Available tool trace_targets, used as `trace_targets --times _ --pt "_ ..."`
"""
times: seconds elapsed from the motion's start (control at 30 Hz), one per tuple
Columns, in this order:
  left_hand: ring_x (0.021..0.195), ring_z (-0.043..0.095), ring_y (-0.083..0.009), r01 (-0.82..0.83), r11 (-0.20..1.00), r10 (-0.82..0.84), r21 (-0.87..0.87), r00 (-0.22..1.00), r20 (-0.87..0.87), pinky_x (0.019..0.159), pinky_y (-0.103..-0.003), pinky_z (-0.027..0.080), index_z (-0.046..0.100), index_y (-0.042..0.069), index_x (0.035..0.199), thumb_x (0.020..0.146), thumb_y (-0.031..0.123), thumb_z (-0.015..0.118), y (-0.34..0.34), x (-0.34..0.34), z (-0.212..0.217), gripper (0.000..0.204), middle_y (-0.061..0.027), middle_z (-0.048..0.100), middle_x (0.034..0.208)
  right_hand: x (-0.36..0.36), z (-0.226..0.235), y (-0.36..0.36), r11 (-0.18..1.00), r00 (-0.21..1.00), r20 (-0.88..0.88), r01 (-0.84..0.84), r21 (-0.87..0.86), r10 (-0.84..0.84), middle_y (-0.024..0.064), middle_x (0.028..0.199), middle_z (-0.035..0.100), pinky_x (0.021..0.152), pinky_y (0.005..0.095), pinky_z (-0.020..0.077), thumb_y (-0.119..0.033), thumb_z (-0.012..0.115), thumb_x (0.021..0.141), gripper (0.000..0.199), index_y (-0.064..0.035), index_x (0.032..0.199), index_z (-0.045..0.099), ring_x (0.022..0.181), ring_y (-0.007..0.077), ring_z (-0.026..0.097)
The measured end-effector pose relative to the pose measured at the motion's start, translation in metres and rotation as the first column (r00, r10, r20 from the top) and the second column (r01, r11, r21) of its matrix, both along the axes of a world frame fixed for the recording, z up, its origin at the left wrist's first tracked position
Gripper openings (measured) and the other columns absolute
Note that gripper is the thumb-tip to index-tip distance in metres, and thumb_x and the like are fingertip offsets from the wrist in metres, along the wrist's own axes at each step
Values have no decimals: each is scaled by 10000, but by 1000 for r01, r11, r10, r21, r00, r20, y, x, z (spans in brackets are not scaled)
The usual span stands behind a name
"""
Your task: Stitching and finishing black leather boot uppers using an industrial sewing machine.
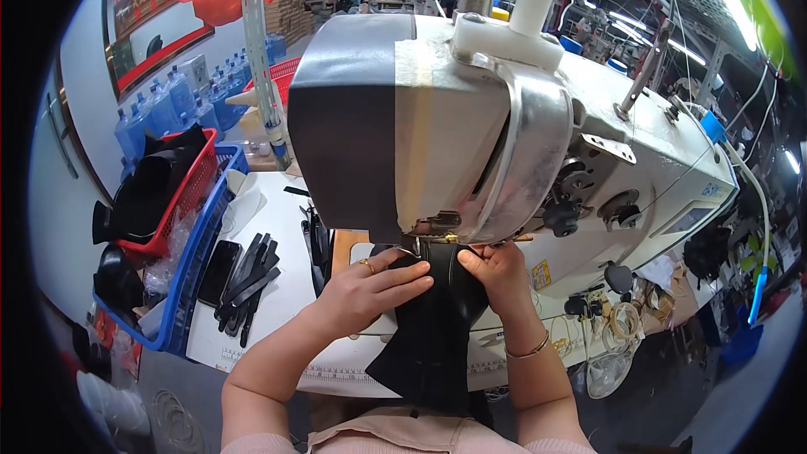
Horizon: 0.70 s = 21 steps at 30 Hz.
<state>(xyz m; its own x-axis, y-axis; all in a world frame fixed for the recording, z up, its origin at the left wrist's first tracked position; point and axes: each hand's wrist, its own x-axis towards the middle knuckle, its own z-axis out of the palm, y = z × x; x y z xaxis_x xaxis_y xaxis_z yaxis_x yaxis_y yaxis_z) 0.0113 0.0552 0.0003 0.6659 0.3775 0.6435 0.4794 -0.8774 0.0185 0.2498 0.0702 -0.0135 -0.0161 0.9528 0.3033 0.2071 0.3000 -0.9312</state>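
The black material (433, 319) is lying beneath the sewing machine (353, 143), draping past the table (262, 202). The left hand (363, 292) is pressing it flat, grip open; the right hand (499, 276) is apparently pinching its side. It is probably handling light and supple, favouring edge holds.

Left of the left hand (360, 292), a phone (219, 272) is laid; well beyond that hand, blue bottles (179, 92) are grouped.
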Motion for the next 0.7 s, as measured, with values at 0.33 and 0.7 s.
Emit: trace_targets --times 0.33,0.7 --pt "1006 629 -241 -1 997 -5 71 997 82 713 -287 554 633 181 1154 705 -14 600 7 1 -9 491 17 624 1185 -4 6 5 999 1000 -3 9 41 -9 -41 541 485 453 245 315 -138 705 788 265 2 622 553 507 47 390" --pt "984 642 -235 10 995 -25 97 988 151 675 -276 555 659 179 1112 684 -26 625 11 4 -12 475 20 642 1146 -1 3 11 999 992 -117 -41 4 41 -24 578 555 474 221 356 -143 674 806 236 34 661 616 527 46 451"
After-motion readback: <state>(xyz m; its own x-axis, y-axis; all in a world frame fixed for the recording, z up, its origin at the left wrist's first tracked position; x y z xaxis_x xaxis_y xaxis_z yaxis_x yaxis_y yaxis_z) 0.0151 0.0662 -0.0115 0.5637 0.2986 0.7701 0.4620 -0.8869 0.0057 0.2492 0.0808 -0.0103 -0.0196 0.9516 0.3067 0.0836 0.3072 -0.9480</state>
